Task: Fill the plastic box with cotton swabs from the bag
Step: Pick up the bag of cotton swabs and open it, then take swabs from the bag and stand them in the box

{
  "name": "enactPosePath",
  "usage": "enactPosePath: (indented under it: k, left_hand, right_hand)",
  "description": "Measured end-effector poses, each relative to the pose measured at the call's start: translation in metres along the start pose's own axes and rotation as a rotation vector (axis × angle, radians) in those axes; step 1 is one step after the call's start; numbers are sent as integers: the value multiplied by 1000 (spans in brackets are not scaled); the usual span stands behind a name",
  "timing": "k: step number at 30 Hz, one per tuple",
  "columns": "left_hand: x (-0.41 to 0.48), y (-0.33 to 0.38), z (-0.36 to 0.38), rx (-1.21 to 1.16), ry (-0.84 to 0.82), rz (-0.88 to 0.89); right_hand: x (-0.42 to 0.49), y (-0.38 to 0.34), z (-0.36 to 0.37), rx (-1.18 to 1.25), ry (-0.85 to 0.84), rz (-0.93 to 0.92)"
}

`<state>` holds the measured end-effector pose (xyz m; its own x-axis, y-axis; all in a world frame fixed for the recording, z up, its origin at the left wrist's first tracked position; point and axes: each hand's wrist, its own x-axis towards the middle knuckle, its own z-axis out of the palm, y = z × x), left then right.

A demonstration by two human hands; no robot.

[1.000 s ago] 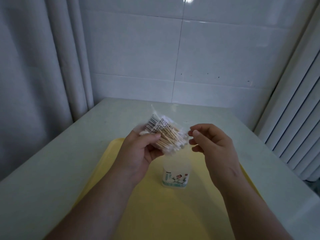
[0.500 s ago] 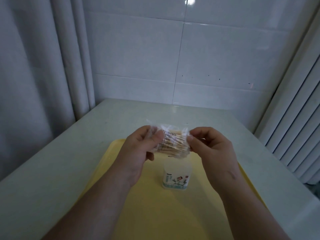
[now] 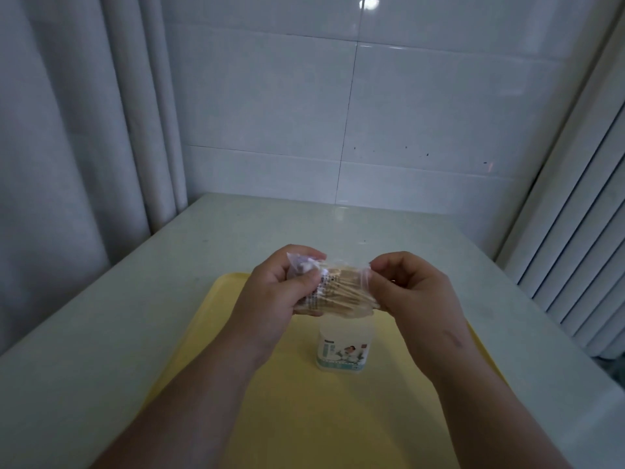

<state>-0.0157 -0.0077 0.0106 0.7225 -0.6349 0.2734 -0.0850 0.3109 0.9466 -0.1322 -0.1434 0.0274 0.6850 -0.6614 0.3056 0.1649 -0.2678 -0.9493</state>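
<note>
A clear plastic bag of wooden-stemmed cotton swabs [image 3: 345,292] hangs in the air between both hands. My left hand [image 3: 274,292] grips its left end, thumb across the printed label. My right hand [image 3: 409,286] pinches the bag's right edge between thumb and fingers. Directly below the bag a small translucent plastic box [image 3: 342,346] with a green-and-white label stands upright on the yellow tray [image 3: 304,418]. The box's top is hidden behind the bag.
The yellow tray lies on a pale table [image 3: 135,299] set against a white tiled wall [image 3: 338,113]. A grey curtain [image 3: 67,130] hangs at the left, and a ribbed white radiator [image 3: 581,248] stands at the right.
My right hand moved left and took hold of the bag's right edge. The bag was turned and lowered closer to level above the box.
</note>
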Motion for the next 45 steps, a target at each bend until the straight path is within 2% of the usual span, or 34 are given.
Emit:
enactPosePath:
  k: [12, 17, 24, 28, 32, 39, 45]
  left_hand:
    - [-3, 0, 4, 57, -14, 25]
    - [-4, -1, 5, 23, -13, 18]
    - [-1, 1, 4, -18, 42, -18]
    - [-2, 2, 3, -29, 21, -15]
    - [-4, 2, 2, 86, -45, 28]
    - [-3, 0, 0, 68, -74, 31]
    - [-3, 1, 1, 61, -103, 23]
  right_hand:
    - [-4, -4, 6, -199, 79, -26]
    - [-5, -6, 8, -233, 47, -7]
    - [-7, -10, 8, -56, -17, -23]
    - [-7, -8, 11, -50, -8, -21]
    - [-7, -8, 11, -41, -5, 4]
    - [-9, -11, 10, -73, -96, 28]
    - [-8, -9, 10, -85, -29, -19]
